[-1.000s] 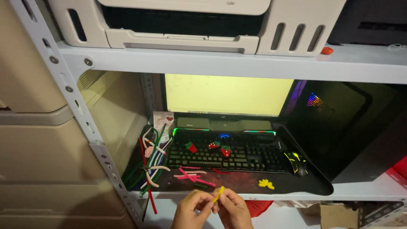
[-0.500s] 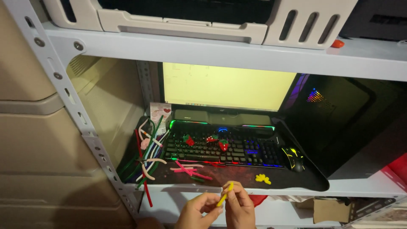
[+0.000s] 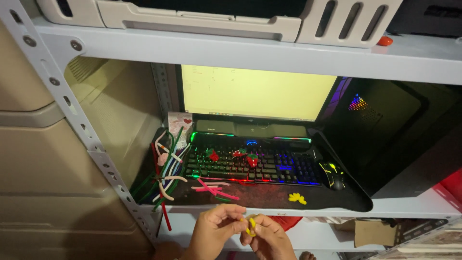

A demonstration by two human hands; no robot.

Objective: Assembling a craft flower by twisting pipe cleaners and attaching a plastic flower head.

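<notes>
While both hands sit low in front of the shelf edge, the left hand (image 3: 217, 230) and right hand (image 3: 269, 239) are pinching a little yellow pipe cleaner (image 3: 250, 227) between their fingertips, bent into a small loop. Up on the black desk mat (image 3: 351, 195) there's a backlit keyboard (image 3: 252, 164) with red strawberry shapes on it, pink pipe cleaners (image 3: 214, 188) in front, a finished yellow piece (image 3: 297, 198) near the mouse (image 3: 333, 174), plus a messy bundle of mixed pipe cleaners (image 3: 166, 168) on the left.

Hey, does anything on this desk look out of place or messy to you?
Yes. Small red strawberry-shaped craft pieces sit on the lit keyboard, covering keys. Loose pipe cleaners sprawl untidily left of it, some hanging over the shelf's front edge.
</notes>
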